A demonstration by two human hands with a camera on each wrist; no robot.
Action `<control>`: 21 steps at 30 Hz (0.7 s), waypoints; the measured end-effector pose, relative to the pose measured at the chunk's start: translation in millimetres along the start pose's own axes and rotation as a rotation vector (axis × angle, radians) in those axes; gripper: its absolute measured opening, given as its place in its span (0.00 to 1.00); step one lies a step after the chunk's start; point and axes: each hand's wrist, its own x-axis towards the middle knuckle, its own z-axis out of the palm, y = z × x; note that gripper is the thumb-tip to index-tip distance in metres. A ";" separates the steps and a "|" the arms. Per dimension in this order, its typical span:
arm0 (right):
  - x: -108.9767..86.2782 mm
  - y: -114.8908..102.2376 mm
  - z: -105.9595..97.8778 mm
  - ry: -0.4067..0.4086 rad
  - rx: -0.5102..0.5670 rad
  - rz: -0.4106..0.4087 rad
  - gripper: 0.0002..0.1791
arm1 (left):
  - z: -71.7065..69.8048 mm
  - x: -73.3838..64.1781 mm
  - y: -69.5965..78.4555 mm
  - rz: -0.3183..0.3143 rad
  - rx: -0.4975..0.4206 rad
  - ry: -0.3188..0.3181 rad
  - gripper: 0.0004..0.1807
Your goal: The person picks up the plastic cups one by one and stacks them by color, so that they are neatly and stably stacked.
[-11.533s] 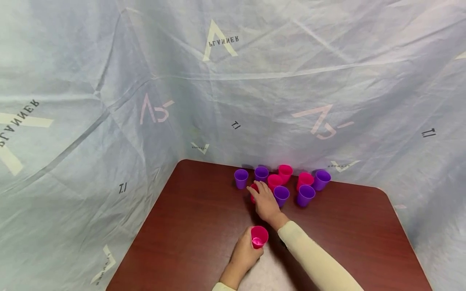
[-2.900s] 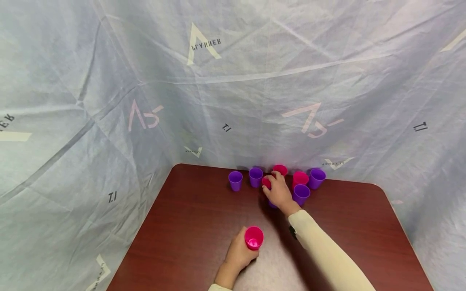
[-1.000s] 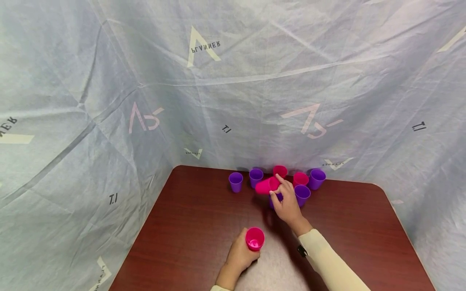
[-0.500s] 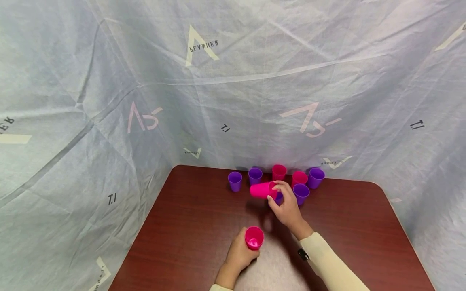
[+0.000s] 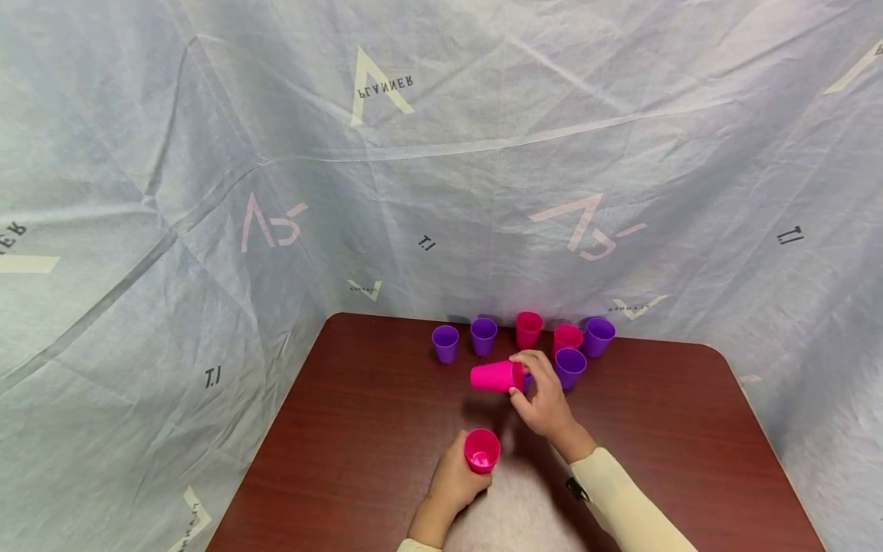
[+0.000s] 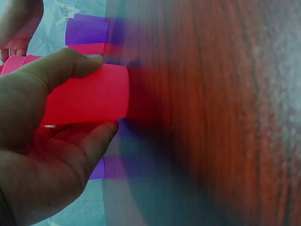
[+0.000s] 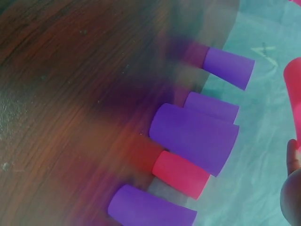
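Observation:
Near the front middle of the table, my left hand (image 5: 455,479) grips an upright pink plastic cup (image 5: 482,451), mouth up. In the left wrist view the thumb and fingers wrap this pink cup (image 6: 89,92), and stepped edges show at its mouth end. Farther back, my right hand (image 5: 545,399) pinches another pink cup (image 5: 495,376) near its rim. That cup lies sideways in the air, its base pointing left, with a shadow on the table below. A purple cup (image 5: 527,381) stands behind the right hand, mostly hidden by it and by the held cup.
Along the back edge of the brown table (image 5: 345,429) stand upright cups: purple ones (image 5: 445,345) at left and right, a pink one (image 5: 529,330) in the middle, another pink one (image 5: 567,337) behind a purple cup (image 5: 570,368). Grey printed cloth (image 5: 441,192) hangs behind.
My right hand has lifted a pink cup from the group, tipped it sideways and brought it nearer. Another pink cup, at the group's front earliest on, is gone from there. My left hand stays put.

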 end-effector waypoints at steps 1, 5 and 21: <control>-0.1 0.1 0.1 -0.001 0.002 -0.016 0.30 | 0.0 0.0 -0.1 -0.001 0.000 0.001 0.33; -0.7 -0.4 0.8 0.000 0.024 -0.057 0.28 | -0.1 0.1 -0.4 -0.005 0.002 0.002 0.32; -3.1 -25.0 5.2 -0.080 0.093 -0.156 0.23 | 1.4 0.9 -0.8 -0.010 0.010 -0.006 0.31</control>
